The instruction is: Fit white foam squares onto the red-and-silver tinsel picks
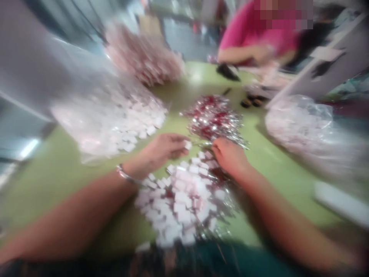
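My left hand [171, 146], with a bracelet [127, 175] on its wrist, pinches a small white square piece [187, 145] between thumb and fingers. My right hand [227, 152] is closed at the near edge of a heap of shiny silver and red pieces [215, 117]; what its fingers hold, if anything, is hidden. Below both hands spreads a pile of small white pieces [184, 196], with silvery bits showing along its right side. The picture is blurred, so the exact kind of these pieces does not show.
A clear bag [95, 127] spills white pieces on the left. Another plastic bag [302, 130] lies at the right, near a white block [343, 202]. Pink packed items [144, 57] stand behind. Across the green table [276, 177] sits a person in pink [242, 34].
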Demonstrator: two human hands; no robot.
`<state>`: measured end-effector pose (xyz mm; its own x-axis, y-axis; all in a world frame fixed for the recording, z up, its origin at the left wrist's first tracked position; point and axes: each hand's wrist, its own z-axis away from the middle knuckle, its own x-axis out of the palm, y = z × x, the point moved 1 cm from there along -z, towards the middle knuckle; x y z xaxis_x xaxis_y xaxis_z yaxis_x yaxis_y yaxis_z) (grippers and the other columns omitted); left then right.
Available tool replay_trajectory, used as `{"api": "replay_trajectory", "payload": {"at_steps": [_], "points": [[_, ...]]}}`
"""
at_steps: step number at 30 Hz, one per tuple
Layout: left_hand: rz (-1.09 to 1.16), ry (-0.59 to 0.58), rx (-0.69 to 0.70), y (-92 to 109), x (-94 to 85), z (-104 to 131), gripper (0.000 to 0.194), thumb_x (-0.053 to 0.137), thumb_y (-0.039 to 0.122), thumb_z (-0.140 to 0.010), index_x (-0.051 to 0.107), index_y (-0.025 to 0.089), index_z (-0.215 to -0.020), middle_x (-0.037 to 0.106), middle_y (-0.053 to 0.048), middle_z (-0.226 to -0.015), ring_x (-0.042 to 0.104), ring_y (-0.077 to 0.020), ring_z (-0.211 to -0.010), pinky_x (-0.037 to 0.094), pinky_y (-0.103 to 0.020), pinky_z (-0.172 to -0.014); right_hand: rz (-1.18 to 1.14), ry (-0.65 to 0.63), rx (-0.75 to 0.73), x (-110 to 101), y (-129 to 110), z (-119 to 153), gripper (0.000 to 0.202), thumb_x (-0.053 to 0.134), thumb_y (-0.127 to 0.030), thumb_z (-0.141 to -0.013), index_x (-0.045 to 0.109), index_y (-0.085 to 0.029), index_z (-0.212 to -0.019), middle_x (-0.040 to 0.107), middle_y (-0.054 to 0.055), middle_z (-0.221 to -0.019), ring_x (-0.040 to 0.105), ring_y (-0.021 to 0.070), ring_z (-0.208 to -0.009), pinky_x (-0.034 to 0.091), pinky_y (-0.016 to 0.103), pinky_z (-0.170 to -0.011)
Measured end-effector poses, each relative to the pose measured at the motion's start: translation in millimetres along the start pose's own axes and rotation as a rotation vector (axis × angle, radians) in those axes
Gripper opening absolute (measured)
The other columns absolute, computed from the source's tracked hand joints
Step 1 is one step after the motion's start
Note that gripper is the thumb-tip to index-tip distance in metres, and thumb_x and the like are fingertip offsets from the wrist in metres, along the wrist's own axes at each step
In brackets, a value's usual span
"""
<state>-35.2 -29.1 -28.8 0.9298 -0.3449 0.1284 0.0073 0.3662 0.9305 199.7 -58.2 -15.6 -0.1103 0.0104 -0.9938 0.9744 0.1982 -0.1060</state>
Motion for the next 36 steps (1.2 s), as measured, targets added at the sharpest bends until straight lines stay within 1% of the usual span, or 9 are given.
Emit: {"api": "replay_trajectory", "payload": {"at_steps": [8,12,17,21,24,26,29,32,36], "points": [[-0.060,-0.014,0.031,0.0,1.9,-0.1,0.033,0.075,0.028,-0.077,0.072,0.014,-0.107,0.071,-0.008,-0.081,0.064,-0.0132,-0.068,0.051,-0.026,-0.064,0.114,-0.076,-0.038,9.2,-0.4,-3.5,0.023,0.042,-0.025,-0.097,0.064,-0.018,-0.093,0.063,0.009,-0.099,0.059,0.0166,-0.070,0.032,0.030,-0.057],[-0.099,0.031,0.092,1.1,-0.8,-0.9,0.026,0.077,0.028,-0.074,0.072,0.015,-0.096,0.068,-0.005,-0.075,0.059,-0.0108,-0.063,0.045,-0.024,-0.058,0.100,-0.064,0.011,3.3,-2.3,-4.3,0.022,0.041,-0.024,-0.097,0.062,-0.017,-0.093,0.065,0.012,-0.100,0.060,0.0184,-0.069,0.031,0.031,-0.056],[-0.082,0.098,0.112,6.9,-1.7,0.9,0.021,0.080,0.028,-0.070,0.070,0.015,-0.083,0.065,-0.002,-0.071,0.052,-0.0083,-0.058,0.040,-0.023,-0.054,-0.089,0.012,0.110,-13.7,4.1,2.2,0.017,0.043,-0.022,-0.094,0.059,-0.019,-0.092,0.067,0.008,-0.079,0.057,0.0195,-0.065,0.032,0.030,-0.057],[0.001,0.139,0.076,12.7,3.3,4.5,0.016,0.077,0.022,-0.072,0.067,0.014,-0.081,0.062,-0.002,-0.062,0.051,-0.0083,-0.053,0.037,-0.022,-0.049,-0.307,0.089,-0.029,-21.9,-0.4,14.5,0.012,0.049,-0.021,-0.090,0.061,-0.020,-0.088,0.067,0.003,-0.077,0.057,0.0171,-0.066,0.037,0.028,-0.062],[0.033,0.152,0.050,14.6,8.1,7.4,0.032,0.072,0.017,-0.074,0.067,0.014,-0.105,0.067,-0.004,-0.065,0.058,-0.0109,-0.056,0.041,-0.022,-0.050,-0.379,0.093,-0.149,-24.8,-10.1,21.9,0.018,0.049,-0.023,-0.091,0.064,-0.021,-0.081,0.069,0.003,-0.079,0.058,0.0160,-0.069,0.040,0.027,-0.067],[0.057,0.114,0.018,13.7,11.3,9.0,0.039,0.070,0.017,-0.076,0.067,0.014,-0.115,0.070,-0.005,-0.068,0.061,-0.0118,-0.059,0.045,-0.022,-0.053,-0.390,0.123,-0.176,-26.2,-15.7,24.7,0.021,0.049,-0.024,-0.091,0.065,-0.021,-0.078,0.068,0.002,-0.077,0.058,0.0154,-0.069,0.040,0.027,-0.067],[0.101,0.022,-0.009,9.6,14.9,10.6,0.029,0.074,0.023,-0.077,0.071,0.014,-0.105,0.072,-0.007,-0.076,0.066,-0.0129,-0.067,0.051,-0.023,-0.061,-0.406,0.148,-0.198,-26.7,-21.2,27.0,0.022,0.050,-0.024,-0.091,0.064,-0.020,-0.075,0.065,0.001,-0.070,0.055,0.0137,-0.065,0.038,0.026,-0.064],[0.079,-0.045,0.004,4.9,16.2,11.1,0.025,0.077,0.034,-0.076,0.072,0.016,-0.093,0.072,-0.006,-0.079,0.066,-0.0127,-0.067,0.052,-0.024,-0.064,-0.371,0.106,-0.262,-25.2,-25.1,29.2,0.025,0.048,-0.024,-0.092,0.064,-0.020,-0.073,0.065,0.001,-0.071,0.053,0.0129,-0.064,0.037,0.026,-0.063],[0.043,-0.029,0.016,3.6,16.6,11.5,0.025,0.077,0.036,-0.075,0.070,0.015,-0.085,0.070,-0.006,-0.074,0.063,-0.0122,-0.062,0.052,-0.025,-0.061,-0.332,0.113,-0.268,-23.6,-26.1,31.0,0.025,0.046,-0.024,-0.092,0.064,-0.020,-0.076,0.068,0.002,-0.075,0.055,0.0136,-0.067,0.037,0.026,-0.064]]}}
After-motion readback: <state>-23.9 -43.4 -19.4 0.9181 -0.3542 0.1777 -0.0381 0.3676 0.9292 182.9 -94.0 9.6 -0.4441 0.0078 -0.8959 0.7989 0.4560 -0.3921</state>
